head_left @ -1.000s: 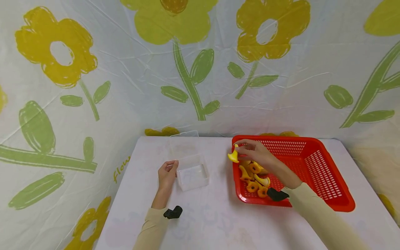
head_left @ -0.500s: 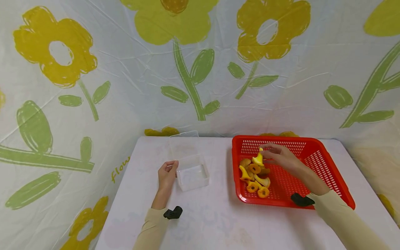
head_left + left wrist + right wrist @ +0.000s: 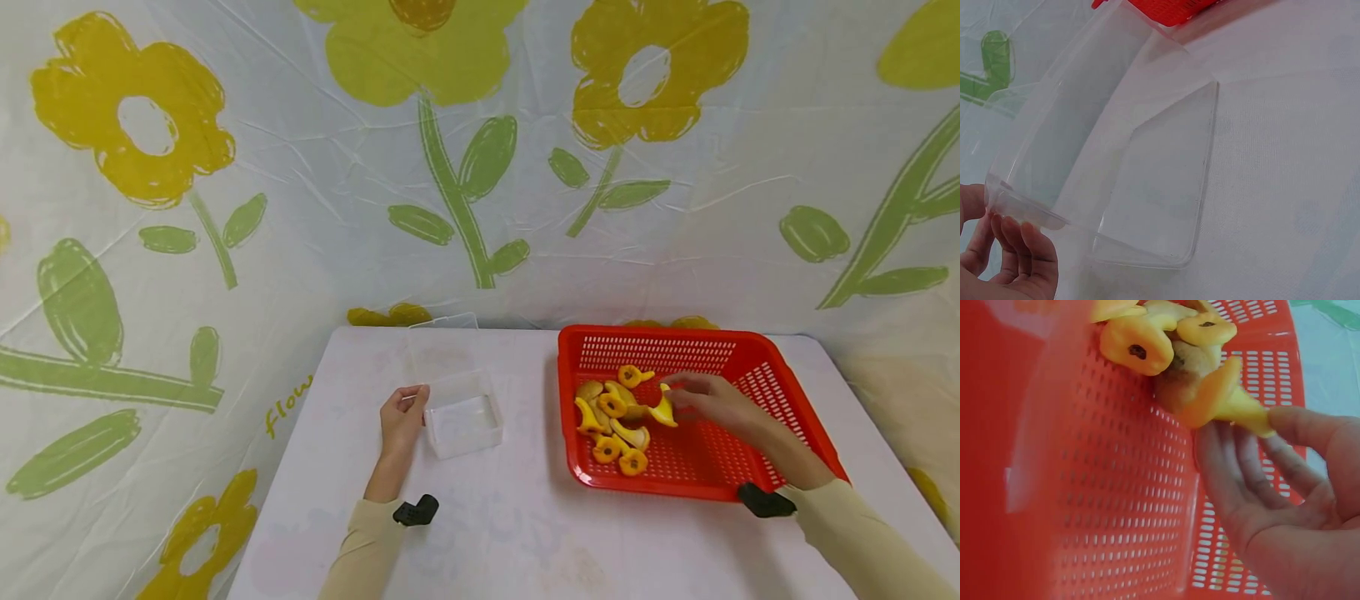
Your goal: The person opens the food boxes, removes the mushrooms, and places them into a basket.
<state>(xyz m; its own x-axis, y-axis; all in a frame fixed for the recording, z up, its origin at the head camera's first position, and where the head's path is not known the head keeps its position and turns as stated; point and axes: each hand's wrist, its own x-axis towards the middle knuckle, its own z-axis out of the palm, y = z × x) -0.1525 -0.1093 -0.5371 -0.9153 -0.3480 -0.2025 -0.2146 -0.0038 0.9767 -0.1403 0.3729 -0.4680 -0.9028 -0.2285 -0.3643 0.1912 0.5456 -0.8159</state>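
Note:
My left hand (image 3: 401, 421) pinches the left wall of a clear plastic box (image 3: 465, 425) with a raised lid; in the left wrist view, thumb and fingers (image 3: 1038, 247) grip its rim corner. Nothing shows inside the box. Over the red basket (image 3: 750, 493), my right hand (image 3: 716, 404) holds a yellow chanterelle-shaped mushroom (image 3: 662, 408) by its narrow stem end. In the right wrist view, the thumb and fingers pinch that mushroom (image 3: 1222, 400), its flared cap facing away from the palm. More yellow, orange and tan mushrooms (image 3: 611, 406) lie in the basket's left half.
The basket, with slotted walls, stands at the right of the white table (image 3: 517, 533). The box's clear lid (image 3: 442, 346) leans up behind it. A flower-printed cloth (image 3: 337, 208) hangs behind and at the left of the table.
My right hand has moved rightward and toward me with the yellow mushroom, from the basket's left rim to over its middle. My left hand stays at the box.

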